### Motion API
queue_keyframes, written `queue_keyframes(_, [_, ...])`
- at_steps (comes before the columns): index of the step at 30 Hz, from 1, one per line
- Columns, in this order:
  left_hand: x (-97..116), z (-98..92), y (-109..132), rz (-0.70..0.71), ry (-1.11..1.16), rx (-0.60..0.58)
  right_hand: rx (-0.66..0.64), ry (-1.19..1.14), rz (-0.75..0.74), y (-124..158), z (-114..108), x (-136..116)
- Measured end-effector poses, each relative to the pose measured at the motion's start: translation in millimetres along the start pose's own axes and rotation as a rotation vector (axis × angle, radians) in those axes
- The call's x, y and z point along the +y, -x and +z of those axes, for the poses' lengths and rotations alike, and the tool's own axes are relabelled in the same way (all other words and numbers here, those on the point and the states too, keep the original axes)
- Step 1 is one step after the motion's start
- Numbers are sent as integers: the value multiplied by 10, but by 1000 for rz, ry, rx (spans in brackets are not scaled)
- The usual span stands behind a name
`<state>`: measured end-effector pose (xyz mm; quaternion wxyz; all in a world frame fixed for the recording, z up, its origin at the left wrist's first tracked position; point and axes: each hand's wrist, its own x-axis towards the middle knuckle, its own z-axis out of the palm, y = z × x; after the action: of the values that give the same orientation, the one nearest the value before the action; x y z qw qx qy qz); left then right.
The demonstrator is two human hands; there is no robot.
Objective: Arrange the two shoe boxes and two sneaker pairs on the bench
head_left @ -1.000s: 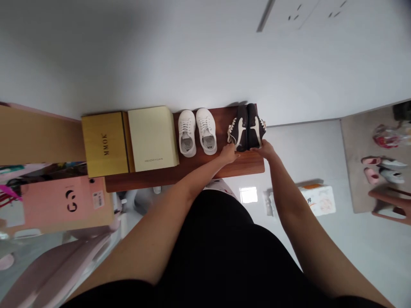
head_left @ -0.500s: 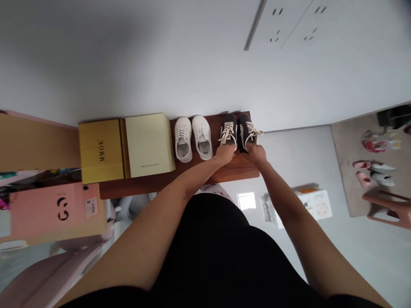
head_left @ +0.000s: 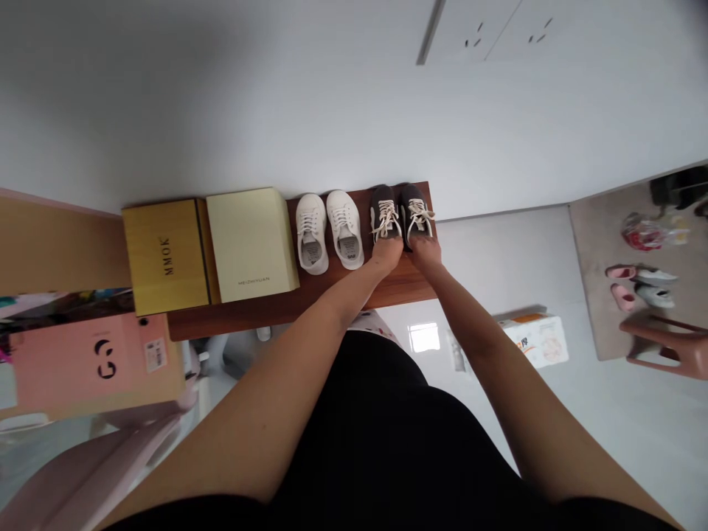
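Observation:
Two dark sneakers with cream laces stand side by side at the right end of a reddish-brown wooden shelf point(head_left: 409, 291), toes toward the wall. My left hand point(head_left: 388, 253) is closed on the heel of the left dark sneaker point(head_left: 383, 203). The right dark sneaker point(head_left: 412, 199) is gripped at its heel by my right hand point(head_left: 425, 253). Both hands' fingertips are partly hidden in the shoe openings. Left of them sit a white sneaker point(head_left: 310, 228) and another white sneaker point(head_left: 344, 225), also toes to the wall.
A cream box point(head_left: 251, 243) and a gold box point(head_left: 163, 258) occupy the shelf's left part. Below left is a pink carton point(head_left: 77, 361). A white package point(head_left: 536, 341) lies on the floor at right, with a pink stool point(head_left: 669, 346) and slippers point(head_left: 624, 296) farther off.
The right dark sneaker has shifted left, closer to its mate, with my right hand on it. My left hand stays at the left dark sneaker. The view has tilted slightly.

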<state>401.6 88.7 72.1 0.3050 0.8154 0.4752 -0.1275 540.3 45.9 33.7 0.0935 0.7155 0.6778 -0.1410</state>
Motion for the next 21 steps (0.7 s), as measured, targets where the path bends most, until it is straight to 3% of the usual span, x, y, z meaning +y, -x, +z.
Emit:
queue_keyframes(6, [-56,-43,157,91,132,156,181,-136,72,173,-80,-92])
queue_keyframes(8, [-186,-80,331,127,245,211,243,-244,74,283,-151,-137])
queue_keyframes(11, [-564,-93,781,109,414,280,259,-455,92,520,-191,-266])
queue_keyframes(15, [-1289,73,1646,-172,484,298,48,-601,191,933,-28,-615])
queue_keyframes(19, [-1972,450,2502,-469,576,263,-324,-534,-20,1248,245,-1118])
queue_keyframes(21, [-2268,638,2814,-610,711,328,-447,-527,-114,1298,338,-1407])
